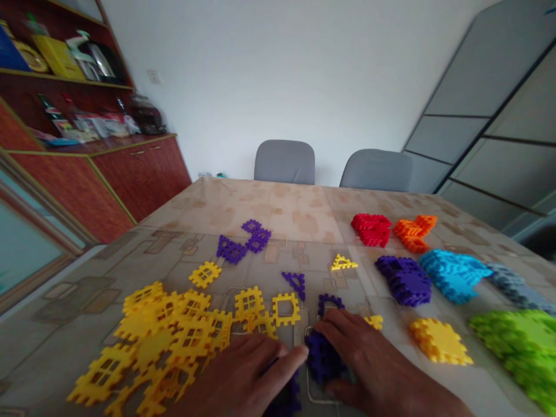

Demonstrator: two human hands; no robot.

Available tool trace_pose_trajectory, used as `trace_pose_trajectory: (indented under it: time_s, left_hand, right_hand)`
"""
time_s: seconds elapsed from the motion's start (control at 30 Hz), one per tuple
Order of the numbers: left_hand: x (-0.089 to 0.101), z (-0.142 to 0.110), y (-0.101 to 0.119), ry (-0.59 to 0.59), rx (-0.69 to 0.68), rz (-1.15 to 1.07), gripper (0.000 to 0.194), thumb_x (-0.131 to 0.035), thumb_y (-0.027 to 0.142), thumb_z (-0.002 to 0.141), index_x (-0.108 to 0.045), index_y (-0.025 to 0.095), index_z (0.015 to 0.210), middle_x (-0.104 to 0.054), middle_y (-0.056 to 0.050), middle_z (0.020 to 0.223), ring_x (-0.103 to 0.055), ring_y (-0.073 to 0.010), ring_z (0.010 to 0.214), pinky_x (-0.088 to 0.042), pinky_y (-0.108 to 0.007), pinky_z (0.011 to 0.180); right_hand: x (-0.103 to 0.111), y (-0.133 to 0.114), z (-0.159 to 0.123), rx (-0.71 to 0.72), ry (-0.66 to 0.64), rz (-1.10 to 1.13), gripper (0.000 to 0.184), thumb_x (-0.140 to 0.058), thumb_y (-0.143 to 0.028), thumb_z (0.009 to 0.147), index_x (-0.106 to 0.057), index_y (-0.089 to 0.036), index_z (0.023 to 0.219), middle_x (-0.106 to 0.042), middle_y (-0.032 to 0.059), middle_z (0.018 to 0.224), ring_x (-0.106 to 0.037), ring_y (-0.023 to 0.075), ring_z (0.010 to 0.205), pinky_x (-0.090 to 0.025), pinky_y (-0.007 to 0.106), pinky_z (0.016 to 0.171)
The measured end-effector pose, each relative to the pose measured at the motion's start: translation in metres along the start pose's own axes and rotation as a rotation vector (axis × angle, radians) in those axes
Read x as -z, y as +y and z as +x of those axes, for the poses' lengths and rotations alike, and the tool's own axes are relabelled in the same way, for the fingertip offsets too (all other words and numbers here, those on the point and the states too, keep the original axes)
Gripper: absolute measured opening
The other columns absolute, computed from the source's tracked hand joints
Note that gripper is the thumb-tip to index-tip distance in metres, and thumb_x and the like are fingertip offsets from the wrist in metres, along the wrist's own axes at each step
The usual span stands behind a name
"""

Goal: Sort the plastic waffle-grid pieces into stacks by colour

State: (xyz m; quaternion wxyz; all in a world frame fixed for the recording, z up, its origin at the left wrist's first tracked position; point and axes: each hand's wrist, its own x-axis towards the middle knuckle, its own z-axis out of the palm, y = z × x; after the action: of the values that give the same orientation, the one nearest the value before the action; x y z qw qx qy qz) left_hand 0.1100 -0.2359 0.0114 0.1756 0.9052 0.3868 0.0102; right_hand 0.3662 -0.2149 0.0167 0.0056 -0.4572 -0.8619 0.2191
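My right hand (369,359) is closed around a purple interlocking tile (320,356), with the fingers over its far edge and the thumb on the near side. Another purple tile (330,301) with an arched opening lies just beyond those fingers. To the left, my left hand (247,376) curls over a purple tile (289,397) that it partly hides; its fingers are bent and the thumb points right. Beside this hand spreads a loose heap of yellow tiles (191,339), many with window shapes. A yellow square frame (285,310) and a purple triangle (296,284) lie ahead.
Purple tiles (232,249) lie farther off at left. Sorted stacks stand at right: red (371,230), orange (414,234), purple (403,281), blue (454,275), grey (519,286), yellow (439,340), green (521,347). Two grey chairs (284,162) stand behind the table (243,200).
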Motion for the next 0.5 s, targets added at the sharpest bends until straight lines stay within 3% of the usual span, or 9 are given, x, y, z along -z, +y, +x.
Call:
trace_pose_trajectory:
  time_s: [0.13,0.27,0.5]
  left_hand:
    - [0.0041,0.0005,0.0008,-0.025,0.041,-0.002,0.083,-0.075,0.019,0.070,-0.043,0.033,0.145,-0.066,-0.007,0.127,-0.061,-0.0316,0.112,-0.051,-0.041,0.096]
    - [0.0040,-0.0017,0.0001,0.046,0.081,-0.058,0.085,-0.069,0.015,0.068,-0.040,0.032,0.145,-0.063,-0.006,0.133,-0.058,-0.0301,0.115,-0.047,-0.042,0.103]
    - [0.0007,-0.0029,-0.0005,-0.010,0.112,-0.080,0.084,-0.075,0.025,0.069,-0.042,0.028,0.146,-0.061,-0.009,0.137,-0.057,-0.0329,0.119,-0.048,-0.045,0.104]
  right_hand:
    - [-0.0013,0.0005,0.0007,0.002,-0.007,0.009,0.060,-0.074,-0.020,0.072,-0.060,-0.018,0.130,-0.057,0.0155,0.137,-0.054,0.0347,0.123,-0.045,0.051,0.104]
    - [0.0004,0.0003,-0.0009,0.007,-0.022,0.007,0.063,-0.074,-0.023,0.072,-0.058,-0.018,0.133,-0.056,0.0158,0.137,-0.053,0.0347,0.125,-0.042,0.052,0.107]
    - [0.0043,-0.0009,-0.0033,-0.005,-0.039,0.004,0.071,-0.076,-0.022,0.072,-0.054,-0.017,0.139,-0.055,0.0176,0.140,-0.050,0.0369,0.129,-0.041,0.052,0.109]
